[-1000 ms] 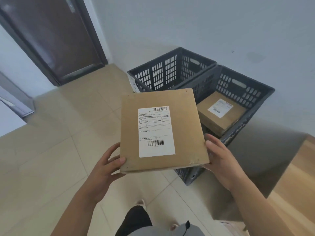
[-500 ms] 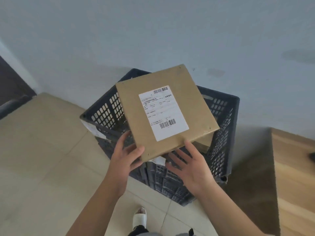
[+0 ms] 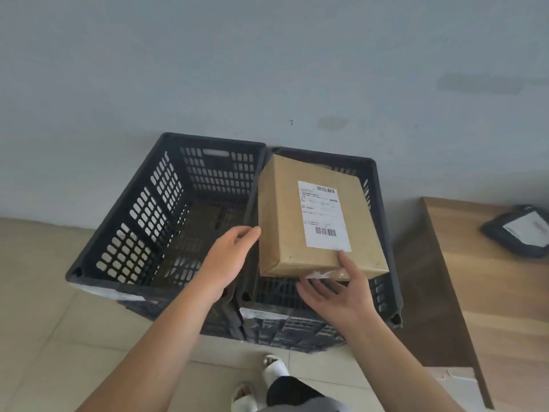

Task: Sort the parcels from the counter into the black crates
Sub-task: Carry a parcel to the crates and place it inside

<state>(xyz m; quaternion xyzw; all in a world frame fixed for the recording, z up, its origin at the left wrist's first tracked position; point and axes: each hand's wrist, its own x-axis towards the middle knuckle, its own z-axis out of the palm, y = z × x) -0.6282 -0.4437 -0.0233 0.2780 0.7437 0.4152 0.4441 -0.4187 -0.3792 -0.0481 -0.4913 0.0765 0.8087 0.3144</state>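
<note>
A brown cardboard parcel (image 3: 285, 221) with a white barcode label lies flat in the right black crate (image 3: 386, 233), on top of another parcel of which only a sliver shows. My left hand (image 3: 228, 257) touches the parcel's left side with its fingertips. My right hand (image 3: 338, 295) holds the near edge, thumb on top by the label and fingers spread below. The left black crate (image 3: 118, 233) stands beside it with nothing inside.
Both crates stand on the tiled floor against a grey wall. A wooden counter (image 3: 490, 292) runs along the right, with a dark flat parcel (image 3: 520, 230) with a white label on it. My feet (image 3: 267, 379) are just in front of the crates.
The parcel has gone from in front of me, above the crates, down into the right crate. My view has swung to look straight onto both crates.
</note>
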